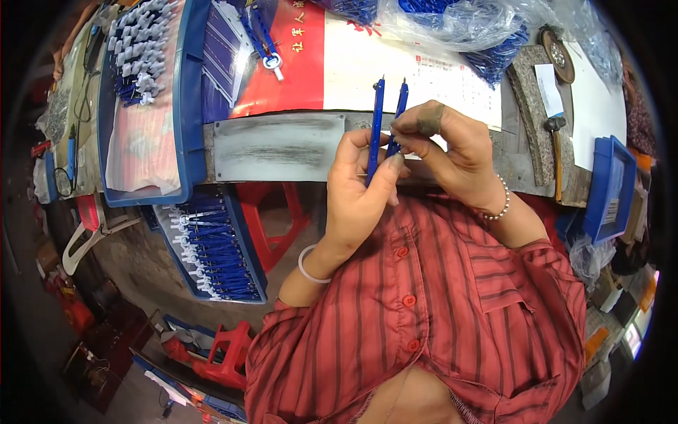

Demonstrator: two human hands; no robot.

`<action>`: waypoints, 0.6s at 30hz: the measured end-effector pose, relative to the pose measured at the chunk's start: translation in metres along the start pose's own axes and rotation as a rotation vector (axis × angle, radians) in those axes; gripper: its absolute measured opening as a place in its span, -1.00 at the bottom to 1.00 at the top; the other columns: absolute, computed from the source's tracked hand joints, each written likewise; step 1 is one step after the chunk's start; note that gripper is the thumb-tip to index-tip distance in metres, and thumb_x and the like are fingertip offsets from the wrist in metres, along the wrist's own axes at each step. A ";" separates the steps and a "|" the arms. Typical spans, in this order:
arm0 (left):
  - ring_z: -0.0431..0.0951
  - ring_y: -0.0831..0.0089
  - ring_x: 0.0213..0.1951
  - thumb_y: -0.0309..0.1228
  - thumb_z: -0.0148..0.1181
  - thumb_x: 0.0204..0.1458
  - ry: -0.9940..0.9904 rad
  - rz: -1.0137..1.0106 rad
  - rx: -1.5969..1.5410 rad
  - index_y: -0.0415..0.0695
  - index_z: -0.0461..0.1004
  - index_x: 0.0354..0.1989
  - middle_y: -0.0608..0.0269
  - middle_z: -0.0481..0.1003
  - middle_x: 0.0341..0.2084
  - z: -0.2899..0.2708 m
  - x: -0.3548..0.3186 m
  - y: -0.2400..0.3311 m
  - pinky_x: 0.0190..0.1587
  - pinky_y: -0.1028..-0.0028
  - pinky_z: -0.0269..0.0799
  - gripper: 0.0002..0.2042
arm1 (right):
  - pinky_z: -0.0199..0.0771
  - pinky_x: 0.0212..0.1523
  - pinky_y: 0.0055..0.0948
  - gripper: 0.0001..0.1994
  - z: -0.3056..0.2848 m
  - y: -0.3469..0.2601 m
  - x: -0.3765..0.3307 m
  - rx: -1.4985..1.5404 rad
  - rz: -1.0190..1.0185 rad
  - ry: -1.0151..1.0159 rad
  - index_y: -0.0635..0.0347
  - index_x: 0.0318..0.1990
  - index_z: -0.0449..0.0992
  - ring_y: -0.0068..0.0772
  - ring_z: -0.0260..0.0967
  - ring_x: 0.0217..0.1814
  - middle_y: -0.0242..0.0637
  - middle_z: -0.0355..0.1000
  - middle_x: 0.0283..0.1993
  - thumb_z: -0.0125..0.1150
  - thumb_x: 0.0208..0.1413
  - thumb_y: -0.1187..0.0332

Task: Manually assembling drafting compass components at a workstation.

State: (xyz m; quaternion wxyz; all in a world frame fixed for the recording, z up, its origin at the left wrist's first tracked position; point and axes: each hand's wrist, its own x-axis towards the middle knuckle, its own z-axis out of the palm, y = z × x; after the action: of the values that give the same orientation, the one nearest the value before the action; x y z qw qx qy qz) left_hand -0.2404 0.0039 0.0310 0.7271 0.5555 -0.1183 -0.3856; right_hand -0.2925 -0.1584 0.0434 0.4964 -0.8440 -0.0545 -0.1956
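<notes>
Left hand (353, 205) pinches blue compass-like tool (376, 127) between thumb and fingers, near its lower end; legs slightly apart, tips toward far side of table (519, 164); tool is over table's near edge, in front of striped shirt (374, 283); right hand (459, 152) presses fingertips together at second leg, cannot tell whether around small part; grey plate (282, 148) lies left of hands; hammer (558, 166) at right, well apart.

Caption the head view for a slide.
Left hand and right hand handle slim blue pieces at a worktable, near a tray of white-ended parts.
</notes>
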 end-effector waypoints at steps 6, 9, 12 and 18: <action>0.35 0.72 -0.64 -0.56 0.06 0.09 0.032 0.024 -0.006 -0.23 0.23 -0.07 0.26 0.48 -0.53 0.002 -0.003 0.003 -0.61 0.69 0.23 -0.75 | 0.37 -0.29 -0.65 -0.35 0.011 0.000 -0.010 0.196 0.178 0.269 0.25 0.15 0.15 -0.60 0.29 -0.31 -0.17 0.26 0.05 0.29 -0.15 0.65; 0.33 0.69 -0.67 -0.59 0.03 0.10 0.023 0.039 0.003 -0.21 0.21 -0.07 0.19 0.46 -0.51 0.004 -0.001 0.000 -0.63 0.69 0.23 -0.76 | 0.21 -0.47 -0.74 -0.58 0.018 0.000 -0.014 0.575 0.467 0.341 0.31 -0.02 0.33 -0.76 0.15 -0.44 -0.34 0.33 -0.15 0.30 -0.07 0.54; 0.33 0.68 -0.67 -0.59 0.03 0.10 -0.018 0.035 0.031 -0.22 0.23 -0.07 0.21 0.46 -0.52 0.006 0.001 -0.003 -0.62 0.70 0.23 -0.77 | 0.11 -0.63 -0.74 -0.87 0.018 -0.009 -0.005 0.850 0.735 0.226 0.28 -0.25 0.43 -0.79 0.19 -0.58 -0.46 0.36 -0.50 0.19 0.10 0.43; 0.40 0.52 -0.68 -0.22 -0.17 0.22 -0.153 -0.112 -0.241 -0.24 0.27 -0.07 0.07 0.49 -0.46 0.003 0.005 0.005 -0.63 0.64 0.28 -0.68 | 0.38 -0.47 -0.62 -0.82 0.005 0.006 -0.003 1.011 0.695 0.157 0.34 -0.21 0.42 -0.56 0.36 -0.46 -0.28 0.44 -0.37 0.13 0.13 0.38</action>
State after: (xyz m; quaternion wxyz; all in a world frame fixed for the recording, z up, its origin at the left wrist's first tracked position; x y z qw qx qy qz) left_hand -0.2369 -0.0010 0.0350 0.7546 0.4389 -0.0952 -0.4783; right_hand -0.2918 -0.1573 0.0350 0.8721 -0.4559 0.1745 -0.0341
